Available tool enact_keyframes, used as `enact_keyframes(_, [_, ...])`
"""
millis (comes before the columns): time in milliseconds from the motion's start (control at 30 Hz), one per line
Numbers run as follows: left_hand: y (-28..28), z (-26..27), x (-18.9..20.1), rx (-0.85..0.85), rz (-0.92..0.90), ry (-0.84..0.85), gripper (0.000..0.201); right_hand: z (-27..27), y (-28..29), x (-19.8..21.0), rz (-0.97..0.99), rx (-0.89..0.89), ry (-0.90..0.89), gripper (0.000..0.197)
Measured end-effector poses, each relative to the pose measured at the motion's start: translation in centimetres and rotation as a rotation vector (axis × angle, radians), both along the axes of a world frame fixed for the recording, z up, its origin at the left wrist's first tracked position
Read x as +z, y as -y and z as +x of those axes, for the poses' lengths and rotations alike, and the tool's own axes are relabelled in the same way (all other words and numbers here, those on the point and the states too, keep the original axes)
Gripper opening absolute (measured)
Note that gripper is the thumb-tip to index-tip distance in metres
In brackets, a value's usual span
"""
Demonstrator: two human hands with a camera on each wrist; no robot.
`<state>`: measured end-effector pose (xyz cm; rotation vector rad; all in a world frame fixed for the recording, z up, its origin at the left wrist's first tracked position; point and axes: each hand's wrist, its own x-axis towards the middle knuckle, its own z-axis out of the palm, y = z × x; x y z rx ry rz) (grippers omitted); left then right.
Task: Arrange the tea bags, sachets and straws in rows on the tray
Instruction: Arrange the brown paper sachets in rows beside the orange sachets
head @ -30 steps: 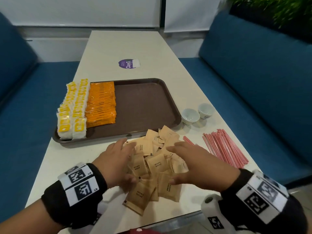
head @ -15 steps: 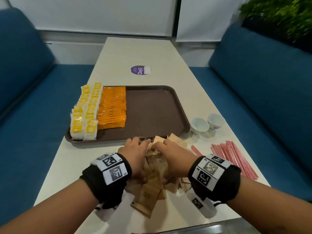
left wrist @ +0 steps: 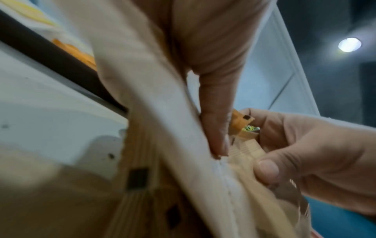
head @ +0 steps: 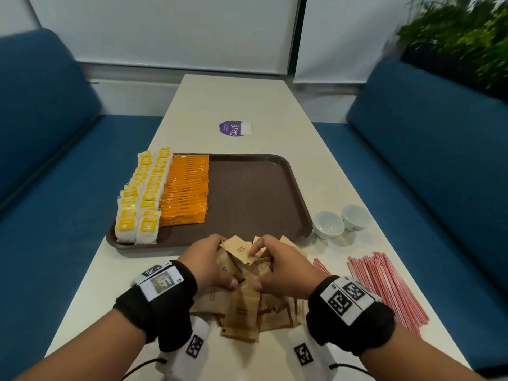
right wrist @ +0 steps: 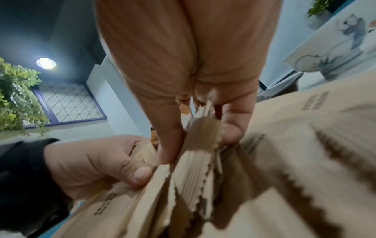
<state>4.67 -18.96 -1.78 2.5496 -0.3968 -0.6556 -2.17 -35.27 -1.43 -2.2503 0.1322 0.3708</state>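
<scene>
1. Both grips clamped on the brown sugar sachets (head: 242, 287): left hand (head: 209, 262) and right hand (head: 283, 268) squeeze one bunch off the surface (head: 132, 270), just short of the tray (head: 247, 193).
2. To do well: square the edges between my palms, all sachets facing one way, before laying a row beside the orange sachets (head: 187, 191).
3. Tea bags (head: 140, 202) fill the tray's left; straws (head: 384, 287) lie loose to my right.
4. Hard to tell: bunch count, hidden by my fingers; the wrist views blur.

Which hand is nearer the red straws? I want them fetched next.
Right. The right hand grips brown sachets just left of the red straws; the left hand is farther, across the pile.
</scene>
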Motion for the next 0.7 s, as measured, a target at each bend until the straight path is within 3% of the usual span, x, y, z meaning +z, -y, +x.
enact_keyframes(100, [-0.4,0.5,-0.1,0.065,-0.093,-0.011,0.042,0.1,-0.4,-0.3,0.08,-0.03,0.028,0.044])
enact_keyframes(167, [-0.7,0.5,-0.3,0.106,-0.196,-0.042,0.027,0.1,-0.7,-0.5,0.136,-0.048,0.044,0.04])
enact_keyframes(367, [-1.2,0.1,-1.2,0.17,-0.589,-0.204,0.019,0.0,-1.1,-1.0,0.27,-0.12,0.131,0.038])
enact_keyframes(500, [-1.2,0.2,-1.3,0.202,-0.712,-0.204,0.017,0.0,-1.5,-0.9,0.268,-0.129,0.196,0.038])
enact_keyframes(700, [-1.5,0.9,-1.4,0.208,-0.777,-0.206,0.045,0.7,-1.9,-1.1,0.235,-0.137,0.223,0.037])
